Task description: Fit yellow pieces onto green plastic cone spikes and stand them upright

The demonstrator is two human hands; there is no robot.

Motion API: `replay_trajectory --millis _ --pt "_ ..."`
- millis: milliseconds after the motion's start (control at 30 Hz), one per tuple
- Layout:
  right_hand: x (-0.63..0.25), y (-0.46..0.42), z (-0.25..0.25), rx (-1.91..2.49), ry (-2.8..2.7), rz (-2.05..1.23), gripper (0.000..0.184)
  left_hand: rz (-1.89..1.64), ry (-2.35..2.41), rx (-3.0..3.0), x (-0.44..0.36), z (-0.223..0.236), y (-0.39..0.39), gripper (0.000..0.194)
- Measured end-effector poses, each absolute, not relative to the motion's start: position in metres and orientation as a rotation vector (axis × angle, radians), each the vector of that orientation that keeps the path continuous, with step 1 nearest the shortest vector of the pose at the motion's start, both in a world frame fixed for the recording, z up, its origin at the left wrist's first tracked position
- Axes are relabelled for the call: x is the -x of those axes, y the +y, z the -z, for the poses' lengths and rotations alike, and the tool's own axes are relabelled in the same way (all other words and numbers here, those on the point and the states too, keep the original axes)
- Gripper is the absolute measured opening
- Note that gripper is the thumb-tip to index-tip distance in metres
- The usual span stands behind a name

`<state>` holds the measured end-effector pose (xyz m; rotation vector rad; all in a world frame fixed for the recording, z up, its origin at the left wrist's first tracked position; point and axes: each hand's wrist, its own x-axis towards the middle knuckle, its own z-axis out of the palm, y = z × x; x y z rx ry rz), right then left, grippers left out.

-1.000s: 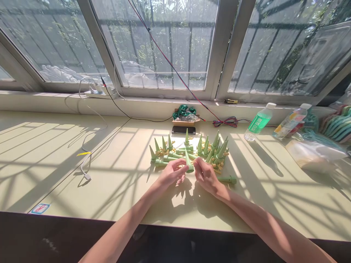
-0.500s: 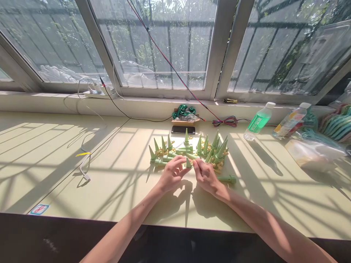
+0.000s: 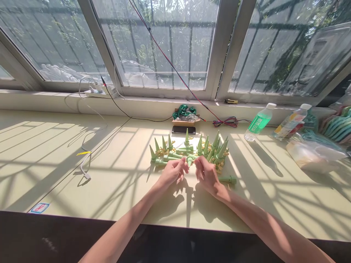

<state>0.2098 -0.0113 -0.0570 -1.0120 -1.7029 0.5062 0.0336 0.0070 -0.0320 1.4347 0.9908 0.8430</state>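
Observation:
My left hand (image 3: 172, 171) and my right hand (image 3: 206, 174) are together over the pale green table, fingers pinched around one green plastic cone spike (image 3: 189, 160) held between them. Just behind the hands lies a pile of green cone spikes (image 3: 211, 148) mixed with small yellow parts; several spikes stand upright, others lie flat. One green spike (image 3: 227, 179) lies alone on the table just right of my right hand.
A black phone (image 3: 183, 129) and a small box with green cord (image 3: 185, 114) sit behind the pile. Two plastic bottles (image 3: 259, 121) lie at the right, beside plastic bags (image 3: 312, 153). A white cable (image 3: 85, 166) runs at left from a power strip (image 3: 98, 91) on the windowsill.
The held spike has turned from pointing up with its wide end down to lying with its open end toward me; both hands shifted slightly toward the pile.

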Motion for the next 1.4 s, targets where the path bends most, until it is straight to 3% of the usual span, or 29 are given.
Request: replay_trajectory --millis 133,833,1167,1400 --pt "-0.2099 -0.0143 0.0526 0.942 -1.77 -0.616 0.032 -0.786 0.925 -1.4 -0.0327 0.0286 0.005 0.065" --pt "-0.2085 -0.0134 0.0505 1.006 -1.79 -0.476 0.034 -1.122 0.866 -1.647 -0.0332 0.0321 0.0034 0.027" --pt "-0.2078 -0.0139 0.0515 1.017 -1.758 -0.355 0.032 -1.163 0.892 -1.783 -0.0351 0.0324 0.0016 0.026" --pt "-0.2094 -0.0101 0.0522 0.992 -1.698 -0.267 0.028 -1.047 1.004 -1.488 -0.0369 0.033 0.0046 0.042"
